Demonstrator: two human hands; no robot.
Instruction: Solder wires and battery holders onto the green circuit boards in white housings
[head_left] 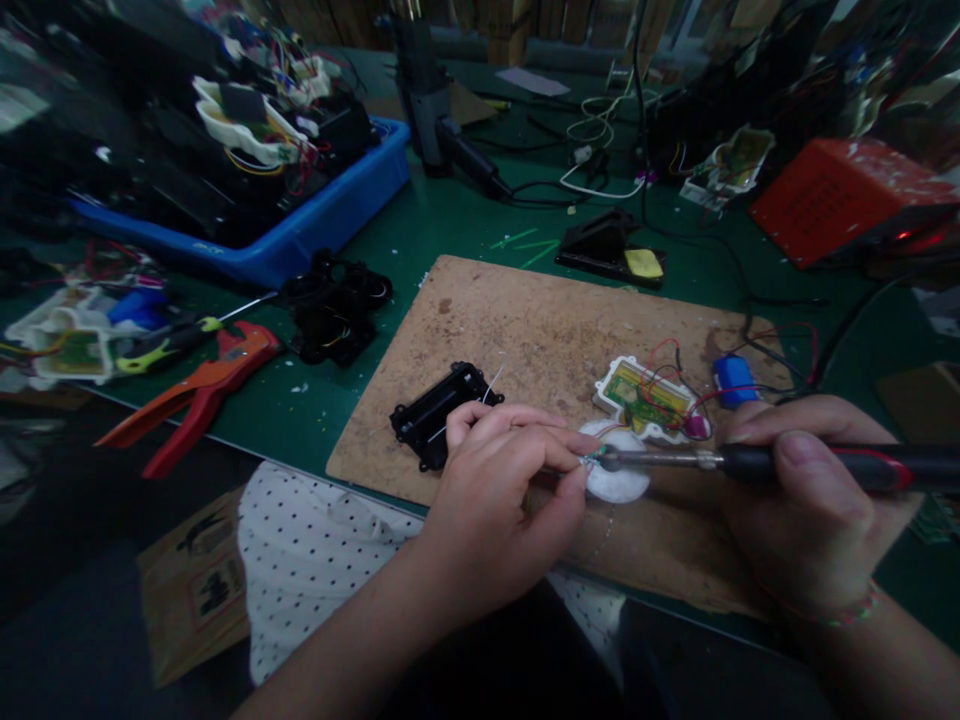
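Note:
My right hand (pixel 817 500) is closed round the handle of a soldering iron (pixel 675 458), which points left. Its tip meets a small green part (pixel 598 452) over a round white disc (pixel 619 480). The thumb and fingers of my left hand (pixel 510 480) pinch at that small part, mostly hiding it. A thin silvery wire (pixel 493 382) sticks out behind my left fingers, above a black plastic case (pixel 442 410). Just beyond the disc lies a white housing with a green circuit board (pixel 645 395) and loose wires. A blue wrapped block (pixel 735 380) lies near my right fingers.
A brown work board (pixel 525 310) lies on the green table (pixel 367 390). Left are orange-handled cutters (pixel 202 390), a screwdriver (pixel 176 340), black parts (pixel 337 305) and a full blue bin (pixel 330 210). Behind are an iron stand with yellow sponge (pixel 643 263) and a red box (pixel 847 200).

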